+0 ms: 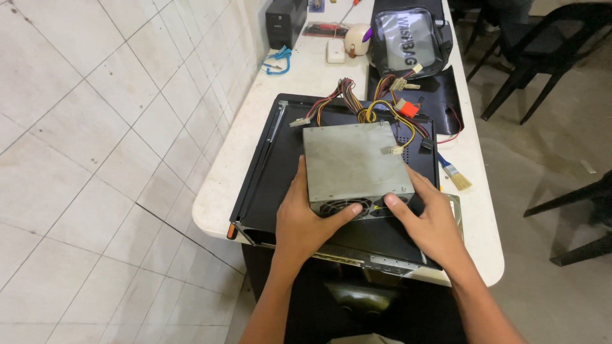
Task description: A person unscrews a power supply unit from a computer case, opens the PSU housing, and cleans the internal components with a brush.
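A grey metal power supply box (354, 160) lies on a black computer case panel (274, 185) on the white table. Both hands grip its near end. My left hand (306, 220) clasps the left side, thumb across the fan grille. My right hand (430, 220) holds the right side, thumb on the grille too. A bundle of coloured cables with white connectors (370, 108) trails from the box's far end.
A paint brush (454, 173) lies at the table's right edge. At the far end are a clear pouch (408, 38), a black mat (440, 95), a black box (287, 22), a blue cable (278, 62) and a white mouse (335, 51). A tiled wall runs left; black chairs (542, 44) stand right.
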